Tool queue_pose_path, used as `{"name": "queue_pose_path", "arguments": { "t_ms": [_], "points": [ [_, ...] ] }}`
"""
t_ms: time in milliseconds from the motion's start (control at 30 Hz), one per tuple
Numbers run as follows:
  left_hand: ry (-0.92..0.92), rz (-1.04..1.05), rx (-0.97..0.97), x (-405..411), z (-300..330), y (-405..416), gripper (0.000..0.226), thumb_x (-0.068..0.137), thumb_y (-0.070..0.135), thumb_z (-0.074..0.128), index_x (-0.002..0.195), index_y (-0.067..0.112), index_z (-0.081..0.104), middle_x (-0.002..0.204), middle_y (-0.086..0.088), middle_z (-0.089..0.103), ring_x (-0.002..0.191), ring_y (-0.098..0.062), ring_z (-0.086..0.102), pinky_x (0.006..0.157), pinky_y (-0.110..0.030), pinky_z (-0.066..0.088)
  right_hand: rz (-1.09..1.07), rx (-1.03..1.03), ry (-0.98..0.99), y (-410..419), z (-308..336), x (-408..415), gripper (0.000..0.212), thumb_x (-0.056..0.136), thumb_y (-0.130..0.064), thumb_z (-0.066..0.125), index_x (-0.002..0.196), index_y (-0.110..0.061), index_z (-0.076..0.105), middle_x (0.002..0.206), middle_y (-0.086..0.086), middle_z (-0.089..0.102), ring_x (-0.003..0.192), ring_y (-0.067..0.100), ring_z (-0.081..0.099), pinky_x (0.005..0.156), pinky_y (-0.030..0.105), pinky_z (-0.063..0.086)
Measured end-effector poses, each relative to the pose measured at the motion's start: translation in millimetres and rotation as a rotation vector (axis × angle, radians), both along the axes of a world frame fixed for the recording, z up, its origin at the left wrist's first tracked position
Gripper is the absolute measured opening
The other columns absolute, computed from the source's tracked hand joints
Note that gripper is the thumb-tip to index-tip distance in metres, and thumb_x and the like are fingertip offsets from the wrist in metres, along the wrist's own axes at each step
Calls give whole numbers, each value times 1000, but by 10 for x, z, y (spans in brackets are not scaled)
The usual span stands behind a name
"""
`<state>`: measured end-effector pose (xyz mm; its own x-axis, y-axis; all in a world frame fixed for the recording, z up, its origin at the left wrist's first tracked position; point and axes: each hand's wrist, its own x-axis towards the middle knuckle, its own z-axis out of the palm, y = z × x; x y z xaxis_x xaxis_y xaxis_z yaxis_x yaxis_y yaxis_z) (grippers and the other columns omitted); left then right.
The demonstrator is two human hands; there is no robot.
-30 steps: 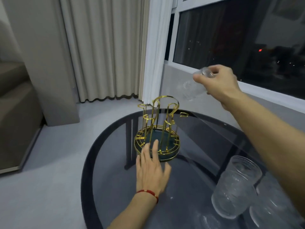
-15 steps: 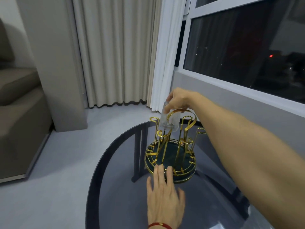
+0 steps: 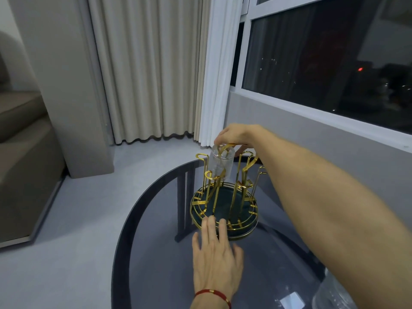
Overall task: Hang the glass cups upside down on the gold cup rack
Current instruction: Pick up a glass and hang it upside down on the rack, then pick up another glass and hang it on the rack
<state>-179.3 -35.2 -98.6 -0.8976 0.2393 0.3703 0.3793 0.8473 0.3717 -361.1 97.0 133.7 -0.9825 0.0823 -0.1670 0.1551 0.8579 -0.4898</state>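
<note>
The gold cup rack (image 3: 224,204) with a dark green round base stands on the dark glass table (image 3: 160,253). My right hand (image 3: 234,136) grips the bottom of a clear glass cup (image 3: 221,163), held upside down over a far-left prong of the rack. My left hand (image 3: 215,250) lies flat on the table, fingers apart, its fingertips touching the rack's near rim. Another glass cup (image 3: 332,293) shows partly at the bottom right, mostly hidden by my right forearm.
The round table's edge curves along the left. Beige curtains (image 3: 145,70) and a dark window (image 3: 323,54) stand behind. A sofa (image 3: 20,157) sits at the far left, with grey floor between it and the table.
My right hand carried the cup from high on the right down onto the rack, and it now sits slightly lower over the prong. My left hand slid forward to the rack's rim.
</note>
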Motion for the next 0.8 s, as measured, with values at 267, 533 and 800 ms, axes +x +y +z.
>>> {"name": "queue_pose_path", "arguments": {
  "t_ms": [267,533,800],
  "points": [
    [-20,-29,51,43,105,-52,58,94,37,49,146,13,40,156,-13,35,148,-30,27,114,-51,34,-140,-46,580,357,40,1341,30,98,-17,51,117,-14,75,110,5,75,104,23,66,93,37,54],
    [-73,-160,222,427,290,-25,72,79,21,77,141,4,45,151,-23,35,141,-42,34,115,-56,33,-495,-48,867,747,-591,4010,27,83,-9,61,98,-24,77,102,-9,73,86,4,67,83,20,54],
    [69,-517,531,1544,932,572,35,78,2,68,110,10,56,109,-8,51,93,-17,51,82,-31,50,-908,-427,637,554,-1415,4996,52,78,-59,52,118,-25,51,117,-5,59,110,20,60,94,44,48]
  ]
}}
